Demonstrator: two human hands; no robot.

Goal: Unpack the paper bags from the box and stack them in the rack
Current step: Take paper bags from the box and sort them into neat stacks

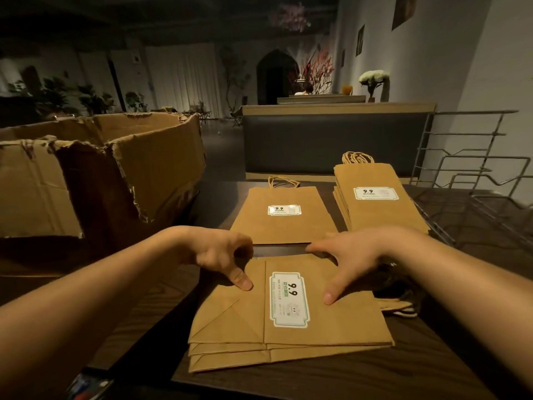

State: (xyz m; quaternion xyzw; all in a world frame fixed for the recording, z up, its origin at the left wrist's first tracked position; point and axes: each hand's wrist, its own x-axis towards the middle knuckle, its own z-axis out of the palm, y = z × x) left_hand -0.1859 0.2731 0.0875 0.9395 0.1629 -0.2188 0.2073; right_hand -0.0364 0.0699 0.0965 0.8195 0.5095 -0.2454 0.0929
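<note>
Kraft-brown paper bags (291, 321) bear white, green-bordered labels (289, 300); brown cardboard box (95, 174).

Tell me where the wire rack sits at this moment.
In the head view the wire rack stands at the far right of the table, against the wall, just right of the tallest bag stack; no bags are in it yet.
</note>
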